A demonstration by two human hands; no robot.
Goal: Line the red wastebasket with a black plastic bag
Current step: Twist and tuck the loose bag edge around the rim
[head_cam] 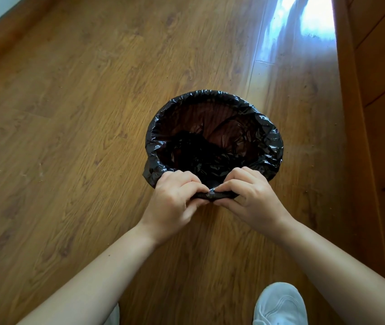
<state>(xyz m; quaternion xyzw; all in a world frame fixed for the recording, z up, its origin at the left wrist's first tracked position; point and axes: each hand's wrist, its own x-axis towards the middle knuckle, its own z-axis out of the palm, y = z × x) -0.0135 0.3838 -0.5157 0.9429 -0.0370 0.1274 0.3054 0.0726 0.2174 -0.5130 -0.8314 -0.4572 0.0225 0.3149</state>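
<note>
I can read no writing, label, brand or number anywhere here. The black plastic bag (266, 141) shows only its glossy wrinkles, my white shoe (280, 303) shows no logo that I can make out, and the wooden floor (69, 137) carries nothing but its grain.

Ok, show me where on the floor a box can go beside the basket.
Widest bare floor: left of the basket, up to the baseboard. Another bare stretch lies beyond it, toward the sunlit patch. Only a narrow strip on the right, before the cabinet. Crowded at the near rim: left hand and right hand grip the bag; shoe below.
</note>
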